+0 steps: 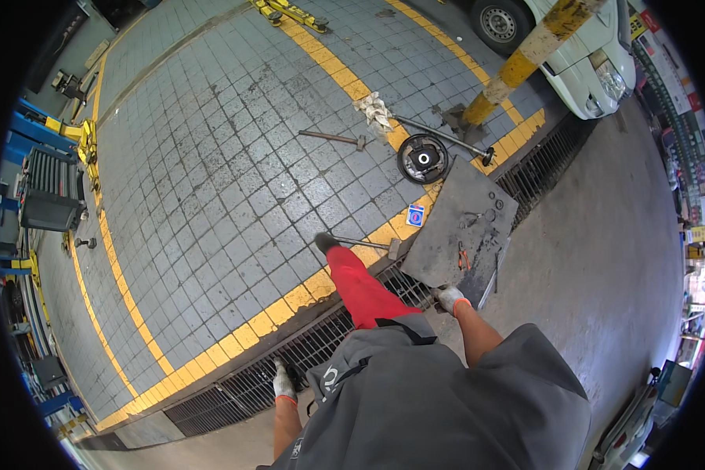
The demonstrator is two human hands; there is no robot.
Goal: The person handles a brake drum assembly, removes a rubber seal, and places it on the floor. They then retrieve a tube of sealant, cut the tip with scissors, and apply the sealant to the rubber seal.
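Observation:
My left hand [284, 380], in a pale work glove with an orange cuff, hangs low over the drain grating [235, 392]. A dark shape lies right beside its fingers; whether it is held is unclear. My right hand [450, 298], gloved likewise, is at the near corner of a dark flat sheet [432, 249], its fingers partly hidden. On the sheet are orange-handled pliers [463, 259], several rings [499, 204] and a thin dark rod [496, 272]. Beyond it lie a round brake assembly [423, 158] and an axle shaft [440, 136].
A hammer [393, 248] lies beside my shoe [326, 241], near a blue-and-white box [415, 215]. Another hammer [359, 142] and a crumpled rag [374, 110] are farther off. A striped post [499, 82] stands before a white vehicle [587, 64]. A tool cart [51, 188] is at left.

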